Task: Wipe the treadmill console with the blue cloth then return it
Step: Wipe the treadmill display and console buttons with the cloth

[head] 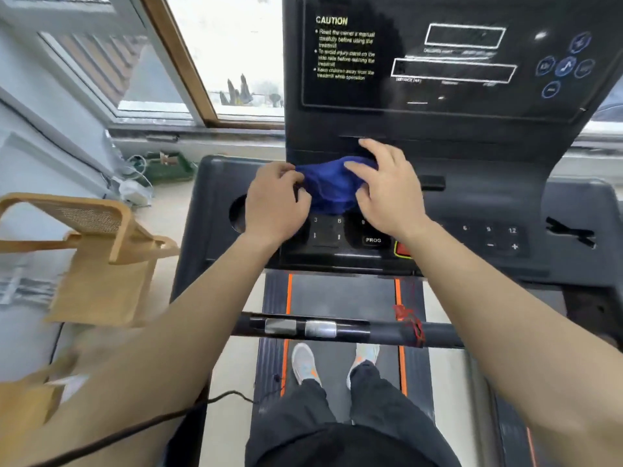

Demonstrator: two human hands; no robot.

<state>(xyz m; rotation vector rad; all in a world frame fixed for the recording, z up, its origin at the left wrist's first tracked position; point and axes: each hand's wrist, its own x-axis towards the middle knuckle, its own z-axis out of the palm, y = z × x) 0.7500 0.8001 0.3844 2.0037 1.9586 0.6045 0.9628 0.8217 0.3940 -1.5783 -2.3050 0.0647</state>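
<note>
We see both arms stretched forward and converging over the treadmill console (472,183). The left hand (274,200) is palm down with fingers curled, pinching the left edge of the blue cloth (332,187). The right hand (387,190) lies palm down, fingers spread and bent, pressing and grasping the cloth's right side. The cloth is bunched between the two hands, against the console just above the key panel. The PROG button (373,240) sits just below the right hand; a cup recess (237,214) shows partly just left of the left hand. The display panel (438,55) with its CAUTION text rises beyond the hands. Below the forearms, the handlebar (337,328) crosses the belt (340,291), where the person's shoes (303,362) stand.
</note>
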